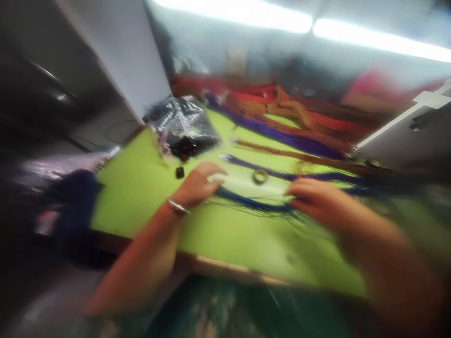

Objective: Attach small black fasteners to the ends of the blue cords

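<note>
A bundle of dark blue wires [253,203] stretches between my two hands, just over the green tabletop. My left hand [202,183], with a metal bracelet at the wrist, is closed round the bundle's left end, where something whitish shows between the fingers. Further along, my right hand [310,195] is closed on the same wires, its fingertips blurred. A roll of tape [260,176] lies just behind the held bundle. Left of it, near my left hand, sits a small black piece with red on it [180,172].
A clear plastic bag [183,119] with black parts lies at the back left. Purple wires [278,131], brown wires [268,149] and orange wires [292,110] spread across the back. Another tape roll [372,163] is at the right. The table's front edge [239,268] runs close below.
</note>
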Motion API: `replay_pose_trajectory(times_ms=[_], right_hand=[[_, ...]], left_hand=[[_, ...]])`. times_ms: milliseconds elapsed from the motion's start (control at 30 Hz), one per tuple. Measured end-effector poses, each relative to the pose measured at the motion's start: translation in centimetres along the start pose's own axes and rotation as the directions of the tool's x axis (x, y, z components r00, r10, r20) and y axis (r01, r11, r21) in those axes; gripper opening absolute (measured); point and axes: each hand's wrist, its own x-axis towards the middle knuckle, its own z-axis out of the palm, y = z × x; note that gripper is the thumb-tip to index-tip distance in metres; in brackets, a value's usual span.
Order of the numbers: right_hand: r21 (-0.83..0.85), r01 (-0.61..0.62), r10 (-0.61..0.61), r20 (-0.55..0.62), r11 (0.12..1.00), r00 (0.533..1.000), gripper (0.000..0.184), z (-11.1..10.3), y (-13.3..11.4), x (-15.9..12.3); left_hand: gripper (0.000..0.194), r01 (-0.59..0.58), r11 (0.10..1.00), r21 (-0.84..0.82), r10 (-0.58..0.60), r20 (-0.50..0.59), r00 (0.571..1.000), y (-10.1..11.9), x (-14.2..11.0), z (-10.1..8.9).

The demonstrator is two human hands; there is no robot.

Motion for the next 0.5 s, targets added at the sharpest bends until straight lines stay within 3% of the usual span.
replay_pose_trajectory(times_ms=[67,133,267,400,500], right_hand=[[-0.169,-0.018,0.038,0.114,0.985,0.993,0.021,2.4,-2.1,4.1],[-0.288,-0.087,0.147,0.194,0.954,0.97,0.019,3.7,-2.7,6.0],[-0.393,-0.144,0.273,0.295,0.908,0.916,0.017,3.9,-1.4,6.0],[-0.416,-0.062,0.202,0.303,0.907,0.931,0.019,3.7,-0.3,5.4],[-0.403,-0.053,0.179,0.282,0.914,0.943,0.018,3.7,-0.1,5.1]], left_hand=[[0.022,-0.071,0.997,-0.023,0.073,0.092,0.993,0.1,0.1,0.8],[0.019,-0.065,0.997,-0.037,0.07,0.151,0.986,0.3,0.2,1.6],[0.007,0.003,1.0,0.023,-0.006,0.142,0.99,0.3,0.1,2.4],[0.023,-0.014,0.99,0.141,-0.008,0.155,0.988,0.1,-0.4,2.3],[0.023,-0.065,0.942,0.329,-0.006,0.21,0.978,-0.1,-0.6,2.1]])
